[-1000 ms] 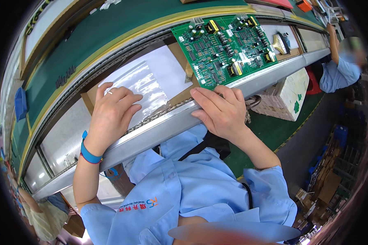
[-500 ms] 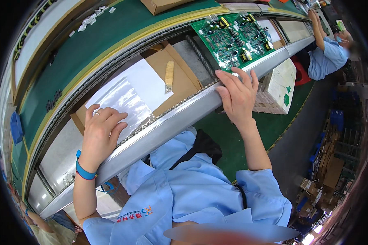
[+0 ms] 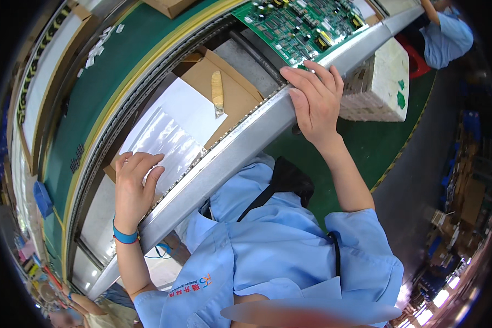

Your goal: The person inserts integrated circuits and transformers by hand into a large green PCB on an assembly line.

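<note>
My left hand (image 3: 134,186) hovers over the inner edge of the metal rail (image 3: 218,169), its fingers loosely bent and apart, nothing held. Beside those fingers lies a clear plastic film (image 3: 167,136) over a white sheet (image 3: 191,104). My right hand (image 3: 317,104) rests on the rail with its fingers spread, the fingertips by the near edge of a green circuit board (image 3: 295,33). Whether they touch the board I cannot tell. The board, crowded with components, lies across the rails. A tool with a tan wrapped grip (image 3: 217,87) lies in the cardboard tray (image 3: 238,87).
Beyond the chain track stands a green bench surface (image 3: 112,65) with small white pieces (image 3: 95,52) and a blue bin (image 3: 42,199). A white block-like stack (image 3: 382,82) is under the rail at right. A co-worker's blue sleeve (image 3: 448,38) shows at far right, another person's arm (image 3: 85,303) at lower left.
The whole view has shifted and turned slightly, so the board sits higher in the picture. Both hands keep nearly the same pose and place along the rail.
</note>
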{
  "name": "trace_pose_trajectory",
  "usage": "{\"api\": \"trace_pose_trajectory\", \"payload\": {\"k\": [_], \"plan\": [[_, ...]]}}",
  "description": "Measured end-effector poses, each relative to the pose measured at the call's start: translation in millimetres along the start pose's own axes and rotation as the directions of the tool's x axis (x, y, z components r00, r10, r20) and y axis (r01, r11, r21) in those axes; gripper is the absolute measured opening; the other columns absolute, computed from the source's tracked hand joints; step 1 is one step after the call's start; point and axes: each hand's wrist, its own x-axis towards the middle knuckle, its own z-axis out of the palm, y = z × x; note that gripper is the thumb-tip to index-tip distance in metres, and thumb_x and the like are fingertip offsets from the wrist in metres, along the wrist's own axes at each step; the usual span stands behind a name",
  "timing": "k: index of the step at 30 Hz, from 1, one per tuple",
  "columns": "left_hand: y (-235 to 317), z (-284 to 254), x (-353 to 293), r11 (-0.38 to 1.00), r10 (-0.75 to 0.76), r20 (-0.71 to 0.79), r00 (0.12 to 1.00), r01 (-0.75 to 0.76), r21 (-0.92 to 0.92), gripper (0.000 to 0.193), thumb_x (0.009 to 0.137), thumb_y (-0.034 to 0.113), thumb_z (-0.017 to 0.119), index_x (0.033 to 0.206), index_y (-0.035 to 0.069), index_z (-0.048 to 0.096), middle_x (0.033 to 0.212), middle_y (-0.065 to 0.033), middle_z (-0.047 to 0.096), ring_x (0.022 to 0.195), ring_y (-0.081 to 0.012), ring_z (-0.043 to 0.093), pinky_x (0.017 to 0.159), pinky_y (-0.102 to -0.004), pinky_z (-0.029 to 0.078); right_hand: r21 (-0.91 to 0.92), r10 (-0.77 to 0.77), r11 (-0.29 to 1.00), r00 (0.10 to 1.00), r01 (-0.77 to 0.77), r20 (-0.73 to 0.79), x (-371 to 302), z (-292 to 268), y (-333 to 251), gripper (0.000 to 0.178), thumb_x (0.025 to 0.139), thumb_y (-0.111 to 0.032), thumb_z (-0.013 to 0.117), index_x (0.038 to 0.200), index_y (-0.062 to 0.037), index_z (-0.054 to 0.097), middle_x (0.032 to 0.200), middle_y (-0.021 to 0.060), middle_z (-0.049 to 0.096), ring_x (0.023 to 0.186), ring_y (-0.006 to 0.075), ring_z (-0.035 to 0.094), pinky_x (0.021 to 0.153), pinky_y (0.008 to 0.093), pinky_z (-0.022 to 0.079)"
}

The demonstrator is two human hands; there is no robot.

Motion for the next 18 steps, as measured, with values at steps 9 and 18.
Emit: {"api": "trace_pose_trajectory", "payload": {"k": [9, 18], "plan": [[-10, 15, 5, 0.988, -0.144, 0.163, 0.976, 0.151, -0.029, 0.017, 0.088, 0.011, 0.069, 0.102, 0.003, 0.072, 0.089, -0.0095, 0.068, 0.088, -0.0241, 0.063, 0.094, -0.0373, 0.040, 0.065, -0.012, 0.998, 0.999, 0.014, -0.036, -4, 4, 3, 0.029, 0.090, -0.028, 0.065, 0.114, -0.0126, 0.070, 0.114, 0.0007, 0.069, 0.117, 0.0243, 0.056, 0.109, 0.0490, 0.028], [-32, 24, 0, 0.938, -0.316, 0.210, 0.925, 0.338, -0.074, 0.019, 0.090, 0.007, 0.066, 0.107, 0.001, 0.072, 0.094, -0.0107, 0.069, 0.088, -0.0222, 0.065, 0.083, -0.0318, 0.050, 0.160, 0.060, 0.986, 0.993, -0.044, -0.102, -7, 6, 2, 0.035, 0.087, -0.031, 0.068, 0.114, -0.0091, 0.067, 0.110, 0.0036, 0.068, 0.117, 0.0246, 0.056, 0.111, 0.0485, 0.029]]}}
